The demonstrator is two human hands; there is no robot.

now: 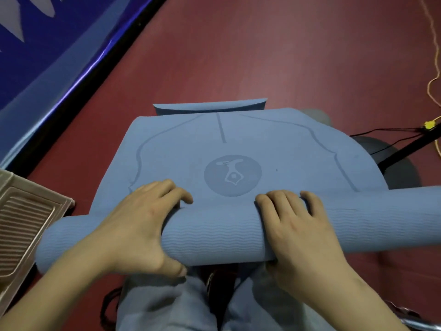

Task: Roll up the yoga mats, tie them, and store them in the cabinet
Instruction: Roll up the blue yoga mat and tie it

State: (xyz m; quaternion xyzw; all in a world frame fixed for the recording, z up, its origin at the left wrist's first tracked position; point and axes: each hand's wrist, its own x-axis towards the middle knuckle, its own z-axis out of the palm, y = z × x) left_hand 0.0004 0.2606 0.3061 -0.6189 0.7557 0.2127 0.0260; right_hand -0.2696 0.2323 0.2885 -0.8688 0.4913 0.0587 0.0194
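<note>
Blue yoga mat [238,151] at frame centre, partly rolled; roll [214,235] lies across lower frame. Left hand [133,225] and right hand [298,225] both curled over roll, gripping it. Advice: push evenly, keep ends aligned, keep coil tight.

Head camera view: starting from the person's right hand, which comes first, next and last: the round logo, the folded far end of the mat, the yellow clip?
From the right hand:
1. Round logo, just up-left on the mat.
2. Folded far end, beyond the logo.
3. Yellow clip, far right on the floor.
</note>
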